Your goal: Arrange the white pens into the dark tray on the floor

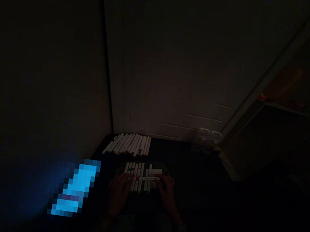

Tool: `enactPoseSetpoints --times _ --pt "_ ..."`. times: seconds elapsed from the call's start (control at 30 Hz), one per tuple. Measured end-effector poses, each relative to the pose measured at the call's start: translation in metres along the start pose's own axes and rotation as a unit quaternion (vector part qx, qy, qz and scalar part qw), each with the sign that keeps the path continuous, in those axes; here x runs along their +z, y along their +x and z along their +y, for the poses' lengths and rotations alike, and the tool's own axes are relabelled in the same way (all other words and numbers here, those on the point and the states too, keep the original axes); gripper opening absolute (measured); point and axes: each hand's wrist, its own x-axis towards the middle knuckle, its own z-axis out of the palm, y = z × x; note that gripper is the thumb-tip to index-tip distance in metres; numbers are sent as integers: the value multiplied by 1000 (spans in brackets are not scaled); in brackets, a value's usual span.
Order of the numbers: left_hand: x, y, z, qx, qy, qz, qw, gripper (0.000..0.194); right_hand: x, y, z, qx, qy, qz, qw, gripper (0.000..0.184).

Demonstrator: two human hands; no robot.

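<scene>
The room is very dark. My left hand (119,192) and my right hand (166,191) together hold one white marker (146,178) crosswise, fingers pinched on its two ends. It lies over a dark case (161,169) filled with several upright white markers (139,175). Beyond the case, a row of several more white markers (129,144) lies side by side on the dark floor near the wall.
A glowing blue screen (75,188), blurred out, lies on the floor left of my hands. A pale door (177,77) stands ahead. A small clear container (206,138) sits at its base. A shelf unit (257,145) rises at right.
</scene>
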Motion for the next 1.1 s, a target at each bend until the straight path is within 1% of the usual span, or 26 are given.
enactPoseSetpoints --times 0.17,0.37,0.47,0.73,1.0,1.1 --pt "2 0 -1 -7 -8 19 1000 24 -1 1 1 -14 7 -5 1000 22" --pt "3 -1 -1 -7 -8 8 1000 25 0 1 1 10 19 7 1000 26" --pt "5 -1 -4 -6 -11 11 1000 25 1 0 2 18 30 11 999 24" --pt "9 -2 -13 5 -17 7 1000 25 4 0 10 9 16 12 1000 22" --pt "7 -2 -10 0 -20 -3 1000 26 7 0 14 8 -7 9 1000 26" --pt "7 -1 -10 4 -27 -2 1000 26 7 0 13 11 0 18 1000 27"
